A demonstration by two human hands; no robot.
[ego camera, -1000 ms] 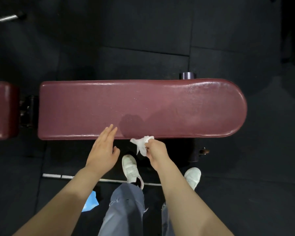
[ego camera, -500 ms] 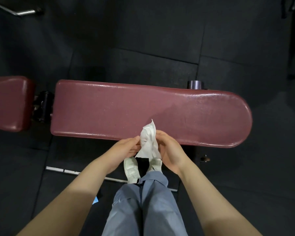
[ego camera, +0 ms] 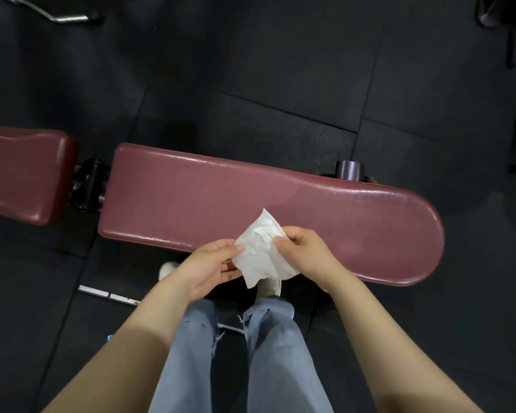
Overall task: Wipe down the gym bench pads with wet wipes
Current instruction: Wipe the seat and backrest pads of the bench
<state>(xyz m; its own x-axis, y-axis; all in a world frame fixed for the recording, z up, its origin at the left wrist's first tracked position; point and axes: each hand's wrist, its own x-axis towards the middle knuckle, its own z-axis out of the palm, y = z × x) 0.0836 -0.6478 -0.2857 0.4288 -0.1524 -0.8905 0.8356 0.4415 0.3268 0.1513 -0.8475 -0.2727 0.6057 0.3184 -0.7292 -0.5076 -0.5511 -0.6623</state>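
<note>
The long maroon bench pad (ego camera: 280, 210) runs left to right, its rounded end at the right and dipping slightly nearer. A shorter pad (ego camera: 24, 174) sits just left of it across a black hinge (ego camera: 90, 187). Over the long pad's near edge, the left hand (ego camera: 212, 265) and right hand (ego camera: 304, 251) pinch opposite sides of a crumpled white wet wipe (ego camera: 261, 248), spreading it between them, one corner pointing far.

Glossy maroon surface (ego camera: 251, 201) at centre frame, plain white wipe (ego camera: 261, 248), faded blue jeans (ego camera: 280, 359) below, black matte floor tiles (ego camera: 251, 55) above.
</note>
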